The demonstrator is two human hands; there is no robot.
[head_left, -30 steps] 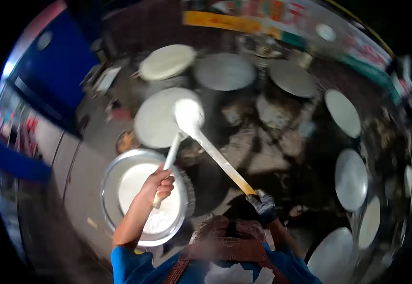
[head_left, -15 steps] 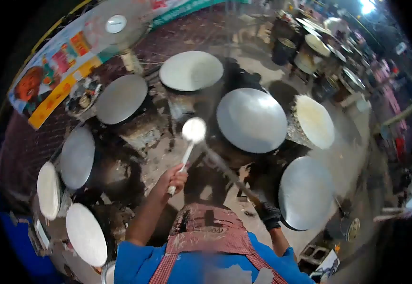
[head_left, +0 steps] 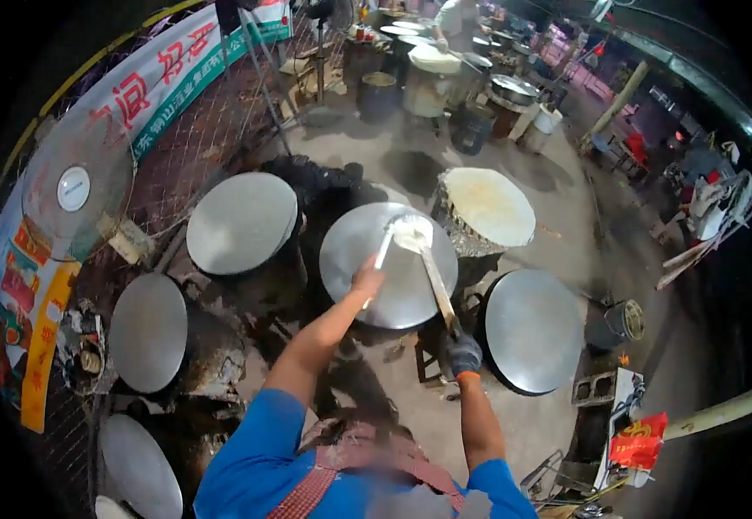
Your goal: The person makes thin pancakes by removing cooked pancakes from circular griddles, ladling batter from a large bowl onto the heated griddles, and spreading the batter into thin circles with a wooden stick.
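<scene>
My bare left hand is closed around the white handle of a ladle, its head over the griddle ahead. My right hand, in a dark glove, grips a long wooden-handled spreader, whose far end meets the ladle's head. White batter shows where the two tools come together, on the far half of the round metal griddle. Whether the batter lies on the metal or on the tools is hard to tell. Just beyond sits a stack of pale, thin flatbreads.
More round griddles stand around me: one at right, a whitish-topped one ahead left, another at left. A fan stands by the fence. Another person works far ahead among drums.
My view has turned to the right. Both hands have reached forward, bringing the ladle and the spreader together over the griddle; before, they were apart, with white batter in the ladle.
</scene>
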